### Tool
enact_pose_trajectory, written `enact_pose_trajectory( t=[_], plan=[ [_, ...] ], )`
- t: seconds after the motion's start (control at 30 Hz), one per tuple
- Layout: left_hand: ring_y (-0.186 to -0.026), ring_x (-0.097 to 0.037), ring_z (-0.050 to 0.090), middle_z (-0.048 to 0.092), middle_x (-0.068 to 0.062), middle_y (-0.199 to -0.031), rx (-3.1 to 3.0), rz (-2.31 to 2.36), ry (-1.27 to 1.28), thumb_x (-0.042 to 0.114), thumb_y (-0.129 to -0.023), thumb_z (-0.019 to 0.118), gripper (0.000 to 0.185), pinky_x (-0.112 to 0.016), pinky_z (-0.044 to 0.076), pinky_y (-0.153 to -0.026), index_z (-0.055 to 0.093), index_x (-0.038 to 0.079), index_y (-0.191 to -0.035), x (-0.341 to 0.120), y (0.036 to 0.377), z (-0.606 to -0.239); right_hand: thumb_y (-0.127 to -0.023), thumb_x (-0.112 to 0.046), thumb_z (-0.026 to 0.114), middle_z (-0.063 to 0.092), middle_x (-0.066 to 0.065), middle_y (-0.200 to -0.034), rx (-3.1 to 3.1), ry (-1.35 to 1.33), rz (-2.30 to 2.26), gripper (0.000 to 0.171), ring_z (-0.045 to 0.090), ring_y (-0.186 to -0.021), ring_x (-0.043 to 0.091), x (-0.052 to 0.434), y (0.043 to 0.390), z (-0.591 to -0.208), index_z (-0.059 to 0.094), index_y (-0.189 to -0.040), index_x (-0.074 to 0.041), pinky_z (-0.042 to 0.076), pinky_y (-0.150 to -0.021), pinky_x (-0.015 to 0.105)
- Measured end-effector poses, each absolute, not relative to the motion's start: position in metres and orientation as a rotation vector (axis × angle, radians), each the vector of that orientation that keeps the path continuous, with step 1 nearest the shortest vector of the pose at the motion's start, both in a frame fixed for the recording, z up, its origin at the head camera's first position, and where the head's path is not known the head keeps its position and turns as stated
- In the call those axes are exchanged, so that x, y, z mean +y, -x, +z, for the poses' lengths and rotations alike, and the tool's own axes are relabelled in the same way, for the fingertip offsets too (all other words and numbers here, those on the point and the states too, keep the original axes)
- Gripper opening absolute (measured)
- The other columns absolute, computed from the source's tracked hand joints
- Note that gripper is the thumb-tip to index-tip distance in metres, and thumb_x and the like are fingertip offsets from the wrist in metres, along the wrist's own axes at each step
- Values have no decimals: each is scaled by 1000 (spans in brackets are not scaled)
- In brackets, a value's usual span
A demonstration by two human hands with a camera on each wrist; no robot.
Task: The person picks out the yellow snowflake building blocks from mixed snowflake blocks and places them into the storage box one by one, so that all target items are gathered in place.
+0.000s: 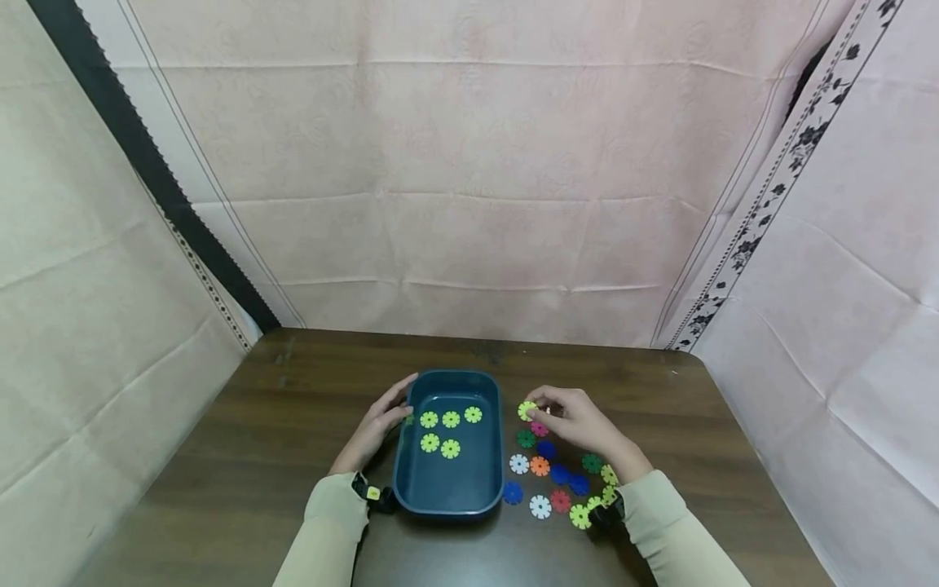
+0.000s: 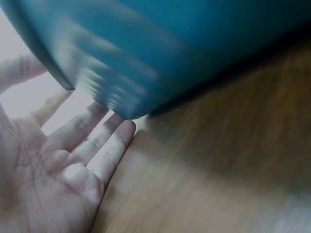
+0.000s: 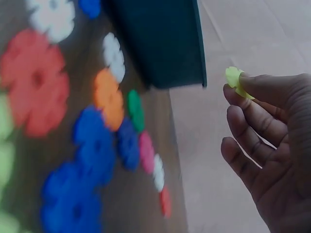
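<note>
Pinching a yellow-green, notched flower-shaped disc [image 1: 526, 410] in its fingertips, the right hand [image 1: 579, 424] holds it just right of the tray [image 1: 447, 497]. Left hand [image 1: 377, 428], fingers relaxed, rests against tray's left wall. Five matching discs [image 1: 449, 432] lie inside the tray.

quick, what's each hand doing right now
Left hand: open, fingers straight against the tray.
Right hand: pinching a yellow-green disc.

Head: high, facing forward and down over the dark wooden table [image 1: 257, 456].
Left wrist: close, low beside the dark blue plastic tray [image 2: 194, 43].
Right wrist: close; shares that tray [image 3: 160, 43].
</note>
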State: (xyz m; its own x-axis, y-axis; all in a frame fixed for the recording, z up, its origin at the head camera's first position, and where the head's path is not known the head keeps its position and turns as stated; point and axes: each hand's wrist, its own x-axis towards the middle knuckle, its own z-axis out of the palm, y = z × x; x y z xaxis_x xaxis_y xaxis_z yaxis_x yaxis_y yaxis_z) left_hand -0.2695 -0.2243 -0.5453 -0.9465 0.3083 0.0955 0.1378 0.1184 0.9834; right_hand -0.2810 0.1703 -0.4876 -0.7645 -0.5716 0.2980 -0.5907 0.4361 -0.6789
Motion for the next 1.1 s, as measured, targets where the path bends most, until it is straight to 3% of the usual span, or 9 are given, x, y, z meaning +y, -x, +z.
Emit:
enact_pose_trajectory(
  t=[0.37, 0.6, 0.7, 0.83, 0.97, 1.1],
  plan=[
    [-139, -32, 40, 41, -5, -155, 2266, 2001, -468, 19, -105, 52, 54, -61, 28, -112, 38, 33, -155, -224, 269, -548, -101, -24, 64, 70, -11, -96, -2621, -1352, 1187, 14, 64, -83, 11, 123, 289, -461, 73, -111, -20, 56, -71, 32],
    [-137, -33, 43, 43, -8, -153, 2274, 1990, -471, 17, -105, 51, 55, -61, 30, -111, 37, 31, -156, -224, 267, -548, -99, -17, 66, 73, -1, -99, -2554, -1509, 1116, 18, 66, -85, 6, 103, 299, -461, 73, -112, -7, 57, -76, 26],
    [-137, -33, 43, 42, -9, -153, 2276, 1992, -467, 17, -105, 51, 55, -60, 31, -111, 37, 30, -156, -224, 267, -548, -100, -17, 65, 74, 1, -102, -2578, -1546, 1063, 19, 66, -83, 5, 96, 302, -463, 72, -115, -9, 56, -73, 24],
    [-137, -33, 42, 42, -8, -154, 2279, 1989, -460, 18, -105, 52, 55, -60, 31, -111, 37, 30, -156, -224, 267, -547, -99, -21, 66, 72, -7, -105, -2670, -1556, 937, 20, 64, -86, 2, 85, 305, -465, 70, -118, -16, 55, -75, 25],
    [-137, -34, 42, 42, -8, -154, 2270, 1983, -455, 19, -105, 51, 54, -62, 29, -112, 37, 32, -156, -224, 267, -547, -100, -22, 66, 69, -11, -102, -2789, -1574, 828, 19, 63, -91, 2, 77, 307, -467, 72, -115, -15, 55, -83, 26],
    [-137, -33, 43, 43, -7, -153, 2271, 1990, -448, 19, -105, 52, 54, -62, 29, -112, 38, 33, -155, -225, 268, -548, -100, -22, 65, 68, -13, -100, -2878, -1582, 696, 16, 61, -90, 2, 71, 312, -473, 75, -112, -16, 53, -81, 24]
  ],
)
